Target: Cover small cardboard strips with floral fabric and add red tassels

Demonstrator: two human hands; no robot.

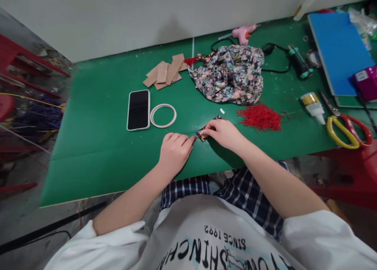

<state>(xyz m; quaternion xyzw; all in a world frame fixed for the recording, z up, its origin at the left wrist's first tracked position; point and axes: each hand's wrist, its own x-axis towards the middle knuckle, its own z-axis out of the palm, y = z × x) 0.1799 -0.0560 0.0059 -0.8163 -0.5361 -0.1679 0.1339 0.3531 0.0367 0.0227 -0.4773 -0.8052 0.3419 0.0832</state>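
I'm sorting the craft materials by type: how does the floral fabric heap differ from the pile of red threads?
The floral fabric heap is a crumpled, many-coloured printed cloth; the red threads are loose strands of one colour. The heap is larger and lies farther from the person's hands, the threads nearer. Both lie untouched on the green table.

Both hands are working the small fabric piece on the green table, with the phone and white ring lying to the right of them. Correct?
Not quite. In the head view the phone and white ring lie to the left of the hands, not the right. Both the left hand and right hand do hold the small fabric piece on the green table.

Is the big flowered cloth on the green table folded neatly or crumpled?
Crumpled. The flowered cloth lies in a loose heap with many irregular folds and wrinkles, not flat or squared.
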